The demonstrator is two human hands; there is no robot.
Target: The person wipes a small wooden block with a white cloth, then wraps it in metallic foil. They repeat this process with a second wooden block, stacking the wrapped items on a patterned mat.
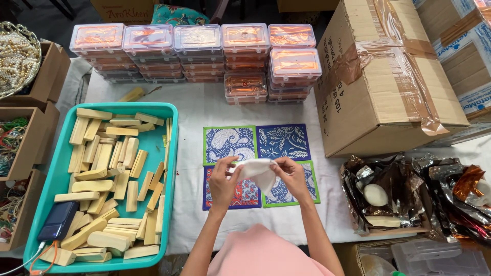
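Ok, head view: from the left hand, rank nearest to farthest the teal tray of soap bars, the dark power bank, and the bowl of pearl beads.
From the left hand:
1. Teal tray, just to its left.
2. Dark power bank, in the tray's near-left corner.
3. Bowl of pearl beads, far left, top corner.

Soft cloth between the hands, hard materials around.
The white pouch point(254, 168) looks like matt soft fabric; under the hands, printed cloth squares point(229, 144); left of them a glossy plastic tray point(171, 110) with smooth pale wooden blocks point(92, 186).

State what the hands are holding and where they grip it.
Both hands hold one white oval piece above the patterned squares: left hand pinches its left edge, right hand its right edge, with the fingers.
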